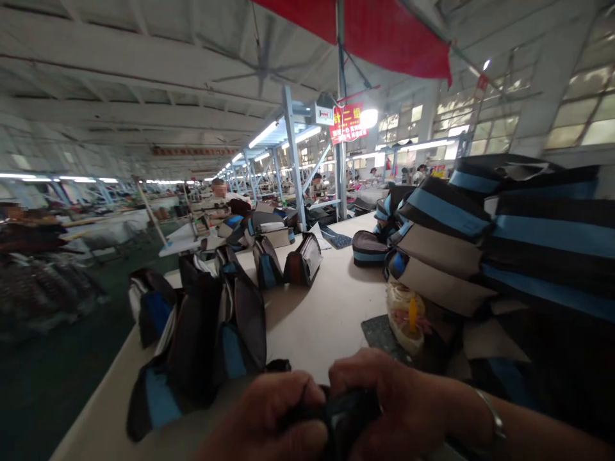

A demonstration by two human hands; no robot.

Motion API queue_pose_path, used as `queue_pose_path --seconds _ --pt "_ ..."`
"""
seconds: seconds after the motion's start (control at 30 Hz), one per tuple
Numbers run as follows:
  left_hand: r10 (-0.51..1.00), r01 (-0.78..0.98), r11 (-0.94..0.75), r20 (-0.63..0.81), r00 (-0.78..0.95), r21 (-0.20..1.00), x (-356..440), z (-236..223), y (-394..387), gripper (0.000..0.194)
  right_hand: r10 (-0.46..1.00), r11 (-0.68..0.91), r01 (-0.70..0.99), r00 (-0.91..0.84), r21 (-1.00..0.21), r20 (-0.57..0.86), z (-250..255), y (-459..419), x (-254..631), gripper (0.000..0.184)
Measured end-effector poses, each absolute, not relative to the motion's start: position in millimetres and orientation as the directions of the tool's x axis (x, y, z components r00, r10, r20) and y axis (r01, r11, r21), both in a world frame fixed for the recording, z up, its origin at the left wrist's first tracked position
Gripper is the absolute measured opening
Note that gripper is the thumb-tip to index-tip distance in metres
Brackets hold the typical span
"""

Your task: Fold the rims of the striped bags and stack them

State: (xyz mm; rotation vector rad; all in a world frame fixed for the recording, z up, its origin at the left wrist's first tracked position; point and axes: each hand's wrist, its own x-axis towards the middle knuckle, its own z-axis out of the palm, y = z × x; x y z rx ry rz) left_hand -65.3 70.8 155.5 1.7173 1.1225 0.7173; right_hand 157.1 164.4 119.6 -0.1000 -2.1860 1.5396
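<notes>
At the bottom of the head view, my left hand [273, 416] and my right hand [384, 397] are closed side by side on a dark piece of material [353, 413]. Its kind is hard to tell, as my fingers hide much of it and the picture is dim there. A bracelet circles my right wrist. Just beyond my left hand lies a small black item [278, 365]. Ahead of my right hand, a clear plastic bag [406, 317] with something yellow and red in it rests by a dark mat [382, 336].
Black, grey and blue fabric cases [240, 326] stand along the left of the pale table [321, 314]. A tall stack of similar cases [542, 237] rises on the right. Beyond are a metal post [294, 160], a person [230, 192] and long rows of lit workstations.
</notes>
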Motion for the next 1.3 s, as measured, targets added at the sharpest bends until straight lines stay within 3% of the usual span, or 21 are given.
queue_pose_path --seconds 0.13,0.33,0.53,0.77,0.93,1.1,1.3 --pt "0.869 0.232 0.030 -0.140 0.474 0.972 -58.7 160.3 84.6 0.052 0.415 0.339 -0.073 -0.883 -0.938 0.218 127.0 161.9 168.1 0.037" --pt "0.845 0.180 0.155 -0.225 0.485 0.971 -50.2 161.5 88.6 0.049 0.433 0.061 -0.057 -0.898 -0.997 0.078 136.7 154.4 176.7 0.042" --pt "0.822 0.194 0.095 -0.187 0.538 0.976 -48.1 164.5 89.6 0.045 0.465 0.033 -0.006 -0.885 -0.999 0.021 141.6 151.6 173.9 0.043" --pt "0.877 0.312 0.101 -0.232 0.421 0.945 -42.0 165.4 86.8 0.029 0.533 -0.227 -0.012 -0.839 -0.974 -0.114 130.7 146.6 170.5 0.027" --pt "0.881 0.353 0.082 -0.234 0.411 0.932 -36.9 169.6 87.4 0.038 0.601 -0.223 0.015 -0.785 -0.975 -0.149 130.8 140.0 168.2 0.017" --pt "0.896 0.443 0.083 -0.262 0.360 0.893 -35.2 173.1 90.7 0.020 0.601 -0.199 0.017 -0.788 -0.980 -0.135 133.0 140.9 167.7 0.016" --pt "0.948 0.633 -0.099 -0.120 0.294 0.768 -29.5 171.3 84.8 0.024 0.698 0.029 0.012 -0.716 -1.000 0.011 130.8 141.7 171.2 0.017"
